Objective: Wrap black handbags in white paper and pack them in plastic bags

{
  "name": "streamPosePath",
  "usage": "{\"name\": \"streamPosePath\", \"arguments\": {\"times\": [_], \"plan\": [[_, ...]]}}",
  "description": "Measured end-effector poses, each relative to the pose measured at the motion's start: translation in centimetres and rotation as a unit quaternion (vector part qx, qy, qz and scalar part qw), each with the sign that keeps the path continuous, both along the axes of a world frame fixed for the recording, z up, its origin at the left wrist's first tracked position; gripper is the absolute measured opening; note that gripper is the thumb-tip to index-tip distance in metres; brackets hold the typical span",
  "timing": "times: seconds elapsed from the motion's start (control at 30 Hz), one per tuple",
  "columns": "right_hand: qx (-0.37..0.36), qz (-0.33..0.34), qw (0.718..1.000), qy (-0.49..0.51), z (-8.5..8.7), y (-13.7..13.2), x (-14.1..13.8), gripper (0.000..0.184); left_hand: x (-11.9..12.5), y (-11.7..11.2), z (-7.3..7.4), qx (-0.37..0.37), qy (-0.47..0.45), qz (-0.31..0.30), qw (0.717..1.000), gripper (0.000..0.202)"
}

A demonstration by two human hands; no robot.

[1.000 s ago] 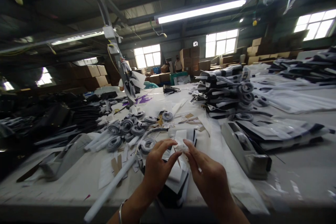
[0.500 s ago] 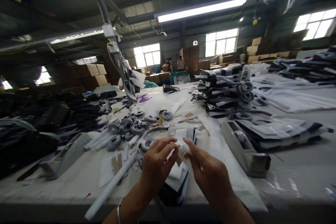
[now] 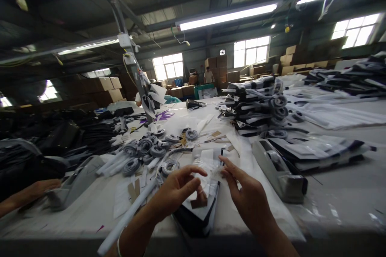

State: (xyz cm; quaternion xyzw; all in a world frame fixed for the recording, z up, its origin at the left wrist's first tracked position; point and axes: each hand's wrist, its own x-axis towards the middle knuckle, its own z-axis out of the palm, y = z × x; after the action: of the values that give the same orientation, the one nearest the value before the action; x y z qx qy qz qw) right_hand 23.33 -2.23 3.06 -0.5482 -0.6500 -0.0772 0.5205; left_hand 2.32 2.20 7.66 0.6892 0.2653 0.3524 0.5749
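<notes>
My left hand point(image 3: 177, 188) is over the middle of the table, thumb and index finger apart. Its lower fingers, partly hidden, appear to hold a small brown cardboard piece point(image 3: 199, 202). My right hand point(image 3: 245, 186) is to the right, its fingertips at a crumpled clear plastic piece point(image 3: 215, 166) that it seems to pinch. Beneath both hands lies a black-and-white flat bundle point(image 3: 208, 219) with a white strip point(image 3: 207, 155) across its top. A coiled grey strap point(image 3: 170, 165) sits just beyond my left hand.
Grey tape dispensers stand at right point(image 3: 282, 172) and left point(image 3: 76, 184). Another person's hand point(image 3: 45, 188) reaches in by the left one. Several rolled straps point(image 3: 144, 143), a white tube point(image 3: 129, 215) and a black-and-white stack point(image 3: 253, 106) lie on the table point(image 3: 241, 223).
My hands have moved apart, the left one down and leftward with the cardboard piece. The clear plastic, earlier between both hands, is now by my right fingers. Another person's hand has appeared at left.
</notes>
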Motion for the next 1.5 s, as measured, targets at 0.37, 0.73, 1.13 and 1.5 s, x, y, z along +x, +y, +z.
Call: {"name": "streamPosePath", "arguments": {"times": [0.37, 0.73, 1.13, 1.5], "plan": [[0.095, -0.032, 0.994, -0.044, -0.3, -0.2, 1.1, 0.041, 1.6, -0.4, 0.9, 0.196, 0.162, 0.072, 0.965, 0.016], [0.098, 0.04, 0.994, -0.04, 0.2, -0.3, 1.0, 0.05, 3.7, 1.3, 0.8, 0.206, 0.089, 0.121, 0.967, 0.026], [0.109, 0.033, 0.993, -0.031, 0.3, -0.5, 1.4, 0.031, 3.6, 1.5, 1.8, 0.111, 0.01, 0.09, 0.99, 0.028], [0.099, -0.004, 0.994, -0.034, 0.2, -0.7, 1.5, 0.024, 3.1, 1.0, 1.9, -0.01, -0.09, 0.062, 0.994, 0.027]]}}
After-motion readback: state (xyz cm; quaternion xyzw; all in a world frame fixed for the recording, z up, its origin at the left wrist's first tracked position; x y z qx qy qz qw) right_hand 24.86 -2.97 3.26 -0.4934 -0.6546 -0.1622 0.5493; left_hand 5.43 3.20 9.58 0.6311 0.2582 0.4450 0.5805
